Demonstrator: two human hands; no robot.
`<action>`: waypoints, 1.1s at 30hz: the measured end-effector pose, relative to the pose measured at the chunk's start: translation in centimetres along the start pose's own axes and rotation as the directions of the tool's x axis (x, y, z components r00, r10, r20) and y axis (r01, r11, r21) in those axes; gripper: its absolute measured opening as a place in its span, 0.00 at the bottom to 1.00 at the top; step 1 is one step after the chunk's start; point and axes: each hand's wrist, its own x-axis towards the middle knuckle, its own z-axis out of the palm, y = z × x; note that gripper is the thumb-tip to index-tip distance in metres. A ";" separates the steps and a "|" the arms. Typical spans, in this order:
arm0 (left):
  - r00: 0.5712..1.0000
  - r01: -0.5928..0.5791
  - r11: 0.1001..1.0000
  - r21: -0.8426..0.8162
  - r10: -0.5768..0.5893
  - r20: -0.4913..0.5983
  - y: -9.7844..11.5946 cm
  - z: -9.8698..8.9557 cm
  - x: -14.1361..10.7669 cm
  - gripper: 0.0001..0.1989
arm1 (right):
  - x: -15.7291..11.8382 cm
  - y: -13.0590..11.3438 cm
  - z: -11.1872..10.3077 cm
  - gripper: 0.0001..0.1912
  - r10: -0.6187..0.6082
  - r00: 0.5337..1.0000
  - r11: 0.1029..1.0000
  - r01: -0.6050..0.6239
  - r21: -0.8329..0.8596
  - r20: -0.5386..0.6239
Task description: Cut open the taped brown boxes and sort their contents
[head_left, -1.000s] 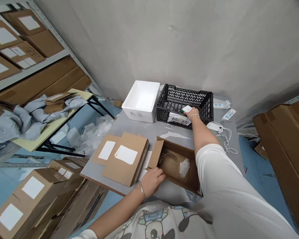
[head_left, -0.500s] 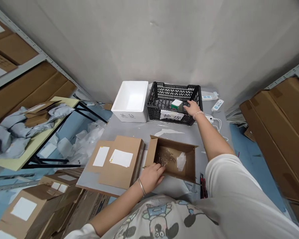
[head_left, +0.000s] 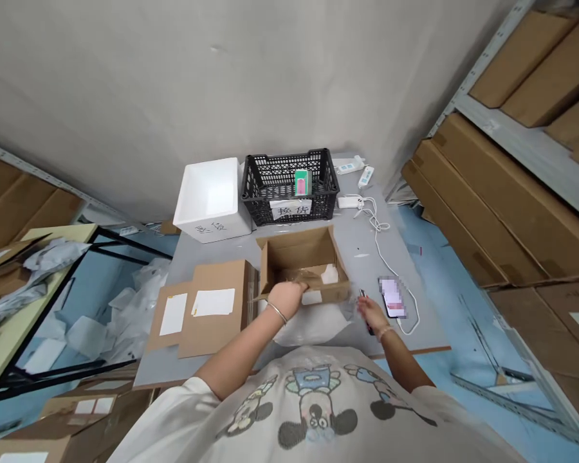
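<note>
The matt corrugated cardboard box [head_left: 302,254] is showing a rough brown finish, the white foam box [head_left: 207,199] is looking dry and chalky, the black plastic crate [head_left: 289,183] is holding a dull sheen, and the metal bangle [head_left: 276,313] is gleaming beside the smooth grey tabletop [head_left: 367,257].

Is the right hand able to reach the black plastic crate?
Probably yes: the right hand is beside the open brown cardboard box, and the way along the grey table to the black plastic crate looks unblocked.
</note>
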 end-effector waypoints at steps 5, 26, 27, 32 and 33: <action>0.995 0.035 0.997 -0.065 -0.041 -0.094 -0.1 -1.6 -0.6 0.13 | -4.3 1.9 4.1 0.27 0.063 0.954 0.893 -0.184 0.410 0.292; 0.968 -0.168 0.492 -0.854 -0.084 -0.238 -4.1 8.2 -8.3 0.33 | -4.2 -1.8 5.5 0.23 -0.114 0.955 0.882 -0.029 0.471 0.273; 0.969 -0.158 0.507 -0.847 -0.083 -0.231 -3.8 7.9 -8.1 0.30 | -4.2 -2.0 5.4 0.23 -0.116 0.952 0.881 -0.034 0.472 0.284; 0.847 -0.141 0.835 -0.531 -0.176 -0.501 -1.9 3.6 -6.8 0.22 | -4.7 -1.9 5.0 0.26 -0.138 0.932 0.865 -0.051 0.499 0.335; 0.802 -0.145 0.884 -0.444 -0.158 -0.576 -1.6 2.6 -6.5 0.23 | -4.8 -1.9 5.0 0.26 -0.136 0.933 0.865 -0.052 0.499 0.333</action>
